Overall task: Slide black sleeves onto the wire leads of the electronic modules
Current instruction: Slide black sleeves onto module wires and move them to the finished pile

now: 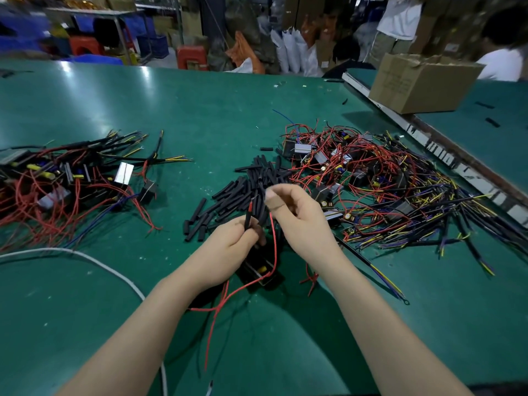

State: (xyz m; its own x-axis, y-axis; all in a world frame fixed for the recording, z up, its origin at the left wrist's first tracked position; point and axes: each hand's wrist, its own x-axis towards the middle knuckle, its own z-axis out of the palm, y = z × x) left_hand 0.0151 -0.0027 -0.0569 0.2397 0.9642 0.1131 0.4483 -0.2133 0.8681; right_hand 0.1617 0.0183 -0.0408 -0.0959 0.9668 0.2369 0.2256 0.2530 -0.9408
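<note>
Head view, the only one supplied: my left hand [238,238] is curled around a red wire lead [273,244] with a black sleeve [247,220] partly on it, the lead's bare tip showing just above the sleeve's upper end. My right hand [291,208] is raised just beside it, fingers curled with the thumb tucked over; whether it pinches anything I cannot tell. The electronic module [261,271] belonging to this lead lies on the green table [200,110] directly below my hands, its red wires trailing toward me. The stock of loose black sleeves [243,190] sits just beyond my hands. Unsleeved modules form a tangled pile [371,178] to the right; a second pile [57,178] to the left appears to carry sleeves already, so I judge it finished work. Step in hand, by my assessment: seating a sleeve on one lead. The next move calls for holding the lead taut while drawing the sleeve down toward the module, then taking a fresh sleeve for the remaining lead.
</note>
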